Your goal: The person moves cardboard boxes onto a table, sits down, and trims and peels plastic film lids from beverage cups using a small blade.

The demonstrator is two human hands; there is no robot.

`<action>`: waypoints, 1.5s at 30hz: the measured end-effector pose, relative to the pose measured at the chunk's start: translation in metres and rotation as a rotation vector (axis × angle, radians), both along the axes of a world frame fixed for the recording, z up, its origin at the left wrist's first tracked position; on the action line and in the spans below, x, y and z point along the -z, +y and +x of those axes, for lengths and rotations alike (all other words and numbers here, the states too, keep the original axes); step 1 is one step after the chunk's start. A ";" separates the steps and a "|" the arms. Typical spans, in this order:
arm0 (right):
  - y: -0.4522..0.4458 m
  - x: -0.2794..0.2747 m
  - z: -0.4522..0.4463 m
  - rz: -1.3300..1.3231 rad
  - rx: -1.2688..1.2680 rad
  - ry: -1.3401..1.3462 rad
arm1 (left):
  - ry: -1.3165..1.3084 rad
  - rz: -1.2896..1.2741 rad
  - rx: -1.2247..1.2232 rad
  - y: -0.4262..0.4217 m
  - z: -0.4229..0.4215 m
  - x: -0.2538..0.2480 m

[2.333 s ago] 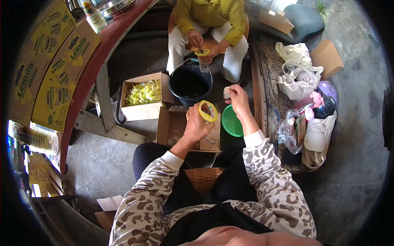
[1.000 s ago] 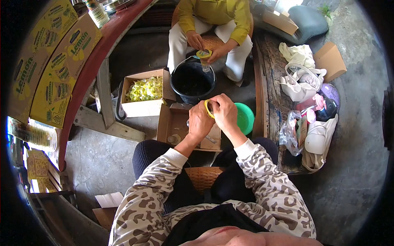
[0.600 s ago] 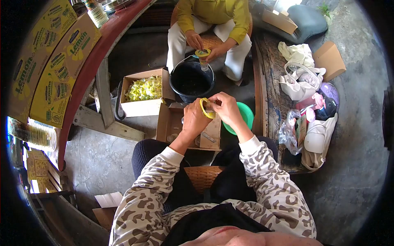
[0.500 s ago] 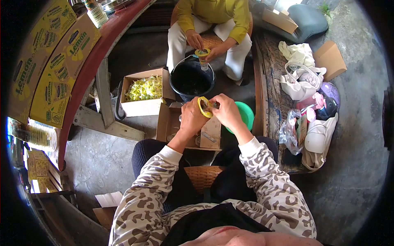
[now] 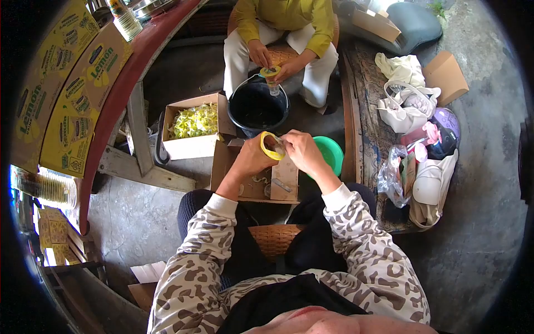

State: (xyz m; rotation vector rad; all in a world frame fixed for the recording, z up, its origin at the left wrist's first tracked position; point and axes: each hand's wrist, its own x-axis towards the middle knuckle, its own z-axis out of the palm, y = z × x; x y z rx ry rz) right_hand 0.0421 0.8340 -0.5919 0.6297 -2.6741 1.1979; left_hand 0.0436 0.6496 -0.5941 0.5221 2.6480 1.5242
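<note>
My left hand (image 5: 252, 158) is wrapped round a cup with a yellow rim (image 5: 272, 146), tilted toward my right. Beside that rim my right hand (image 5: 306, 153) pinches something small and pale, too small to name. An open cardboard box (image 5: 222, 167) lies below my hands, with clear pieces and a small strip in it. The green bowl (image 5: 329, 156) stands just right of my right hand. Beyond my hands is a black bucket (image 5: 257, 106) with a handle.
A person in a yellow top (image 5: 283, 14) sits opposite, holding another yellow-rimmed cup (image 5: 270, 71) over the bucket. A carton of yellow-green strips (image 5: 193, 121) stands left of it. Lemon-printed cartons (image 5: 83, 106) line the left; bags (image 5: 409, 106) and a helmet (image 5: 445, 125) lie right.
My right hand has come from beyond the green bowl to the cup, and both hands have lately shifted slightly left. The cup's opening has turned toward my right hand.
</note>
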 end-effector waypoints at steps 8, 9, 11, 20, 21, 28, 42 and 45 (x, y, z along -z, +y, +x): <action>0.006 -0.013 -0.001 -0.092 -0.079 -0.127 | -0.226 0.093 0.233 -0.020 -0.005 -0.007; 0.006 -0.014 -0.001 -0.076 -0.066 -0.127 | -0.241 0.127 0.176 -0.018 -0.004 -0.007; 0.005 -0.015 -0.001 -0.058 -0.049 -0.128 | -0.257 0.161 0.123 -0.015 -0.004 -0.005; 0.002 -0.010 0.000 -0.085 -0.013 -0.065 | 0.094 0.065 -0.011 -0.003 0.001 -0.004; 0.003 -0.010 0.000 -0.079 -0.041 -0.069 | 0.094 0.066 -0.012 -0.003 0.000 -0.003; 0.012 -0.024 -0.006 -0.132 -0.006 0.030 | -0.173 0.170 0.021 -0.012 -0.010 -0.004; 0.010 0.003 -0.015 -0.025 0.147 0.135 | -0.405 0.335 0.162 -0.009 -0.007 -0.010; 0.007 0.005 -0.016 -0.016 0.190 0.160 | -0.401 0.346 0.196 -0.009 -0.010 -0.009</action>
